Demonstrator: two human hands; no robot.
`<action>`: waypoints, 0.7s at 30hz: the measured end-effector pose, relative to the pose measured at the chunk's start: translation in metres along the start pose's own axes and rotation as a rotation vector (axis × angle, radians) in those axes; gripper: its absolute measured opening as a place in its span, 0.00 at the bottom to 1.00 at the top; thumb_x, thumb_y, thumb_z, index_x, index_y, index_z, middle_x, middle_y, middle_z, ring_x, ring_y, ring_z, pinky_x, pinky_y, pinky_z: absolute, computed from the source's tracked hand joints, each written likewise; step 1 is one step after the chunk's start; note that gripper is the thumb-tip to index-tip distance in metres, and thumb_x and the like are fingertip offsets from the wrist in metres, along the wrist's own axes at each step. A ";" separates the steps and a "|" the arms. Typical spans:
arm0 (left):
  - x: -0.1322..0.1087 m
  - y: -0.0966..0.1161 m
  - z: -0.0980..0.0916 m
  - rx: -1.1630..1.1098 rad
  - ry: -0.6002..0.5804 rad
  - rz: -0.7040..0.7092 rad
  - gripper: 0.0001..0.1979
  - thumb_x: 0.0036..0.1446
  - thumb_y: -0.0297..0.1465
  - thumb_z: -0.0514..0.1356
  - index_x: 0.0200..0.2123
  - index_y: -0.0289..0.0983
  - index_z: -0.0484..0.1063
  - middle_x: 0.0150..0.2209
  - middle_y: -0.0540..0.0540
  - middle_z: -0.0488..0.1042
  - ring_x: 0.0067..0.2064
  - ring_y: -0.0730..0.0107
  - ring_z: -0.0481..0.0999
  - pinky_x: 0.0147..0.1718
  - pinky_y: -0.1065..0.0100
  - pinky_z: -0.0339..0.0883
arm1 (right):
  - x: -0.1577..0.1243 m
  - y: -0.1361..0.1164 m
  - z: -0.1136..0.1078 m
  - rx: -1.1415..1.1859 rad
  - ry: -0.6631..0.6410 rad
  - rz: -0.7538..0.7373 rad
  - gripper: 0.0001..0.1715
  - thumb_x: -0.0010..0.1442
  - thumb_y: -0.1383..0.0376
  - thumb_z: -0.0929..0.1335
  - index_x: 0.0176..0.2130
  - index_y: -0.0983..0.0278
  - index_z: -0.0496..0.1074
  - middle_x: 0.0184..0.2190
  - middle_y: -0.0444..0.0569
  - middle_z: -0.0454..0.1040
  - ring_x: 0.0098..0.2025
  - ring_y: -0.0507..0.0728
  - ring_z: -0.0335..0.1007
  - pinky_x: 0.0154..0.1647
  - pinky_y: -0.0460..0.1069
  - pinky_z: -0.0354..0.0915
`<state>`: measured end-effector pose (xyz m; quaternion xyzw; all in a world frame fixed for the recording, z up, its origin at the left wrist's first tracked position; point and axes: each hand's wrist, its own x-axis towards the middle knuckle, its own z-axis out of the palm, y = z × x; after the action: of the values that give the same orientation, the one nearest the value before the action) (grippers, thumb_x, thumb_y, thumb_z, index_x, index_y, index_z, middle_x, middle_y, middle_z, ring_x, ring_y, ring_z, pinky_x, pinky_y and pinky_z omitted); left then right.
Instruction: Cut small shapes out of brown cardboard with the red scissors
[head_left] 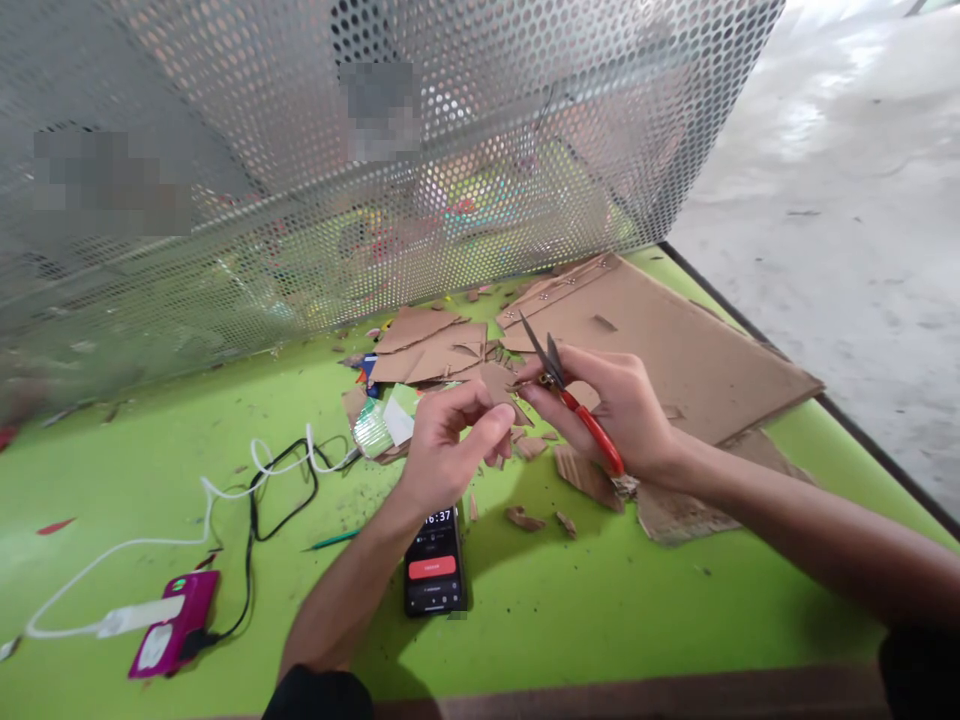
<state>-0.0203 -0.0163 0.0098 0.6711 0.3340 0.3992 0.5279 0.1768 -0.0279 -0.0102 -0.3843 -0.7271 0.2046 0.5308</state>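
My right hand is closed around a pair of scissors with red handles and dark blades. The blades point up and away from me, slightly apart. Near my right fingertips is a tiny brown scrap, too small to name. My left hand is closed just to the left, with thumb and fingers curled together; whatever may be in them is hidden. Beyond and beneath both hands lie torn cardboard pieces and a large cardboard sheet. Below my left wrist lies a phone with a lit screen.
A perforated metal panel rises along the back of the green table. To the left lie a magenta power bank, a white cable, a black cable and a green pencil-like stick. Cardboard scraps are scattered nearby.
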 end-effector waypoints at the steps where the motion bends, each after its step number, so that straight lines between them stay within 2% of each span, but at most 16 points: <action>1: 0.000 0.000 0.000 -0.010 -0.004 -0.016 0.17 0.64 0.42 0.65 0.28 0.38 0.75 0.19 0.51 0.74 0.17 0.77 0.69 0.17 0.74 0.66 | 0.000 0.001 0.000 -0.004 0.000 -0.011 0.03 0.66 0.67 0.72 0.41 0.66 0.78 0.35 0.50 0.83 0.32 0.54 0.78 0.35 0.49 0.74; 5: -0.001 0.000 0.002 -0.016 -0.025 -0.049 0.18 0.64 0.45 0.65 0.28 0.38 0.75 0.19 0.51 0.74 0.17 0.76 0.69 0.17 0.73 0.65 | 0.000 0.004 0.001 -0.016 -0.004 -0.036 0.04 0.67 0.66 0.71 0.41 0.66 0.77 0.33 0.49 0.82 0.30 0.53 0.77 0.33 0.48 0.72; 8: -0.001 0.001 0.002 0.031 0.000 -0.015 0.19 0.64 0.44 0.64 0.26 0.38 0.73 0.19 0.51 0.74 0.17 0.76 0.69 0.17 0.73 0.65 | 0.000 0.003 0.001 -0.018 -0.012 -0.016 0.06 0.67 0.64 0.72 0.40 0.66 0.77 0.33 0.49 0.83 0.31 0.53 0.77 0.34 0.48 0.73; 14: 0.002 -0.003 -0.011 0.204 0.204 0.168 0.18 0.67 0.38 0.63 0.25 0.38 0.70 0.19 0.52 0.73 0.19 0.78 0.69 0.19 0.74 0.64 | 0.002 -0.011 -0.004 -0.072 -0.051 0.055 0.17 0.70 0.54 0.70 0.46 0.66 0.74 0.30 0.47 0.81 0.27 0.52 0.74 0.31 0.48 0.69; 21: 0.008 -0.002 -0.022 0.302 0.397 0.247 0.17 0.66 0.36 0.63 0.25 0.38 0.70 0.20 0.53 0.73 0.19 0.79 0.68 0.18 0.75 0.62 | 0.005 -0.021 -0.009 -0.229 -0.299 0.128 0.26 0.74 0.47 0.64 0.38 0.66 0.73 0.24 0.45 0.74 0.23 0.51 0.65 0.26 0.48 0.60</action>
<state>-0.0365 0.0014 0.0120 0.6865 0.4022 0.5301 0.2933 0.1773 -0.0387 0.0109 -0.4531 -0.7904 0.2087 0.3555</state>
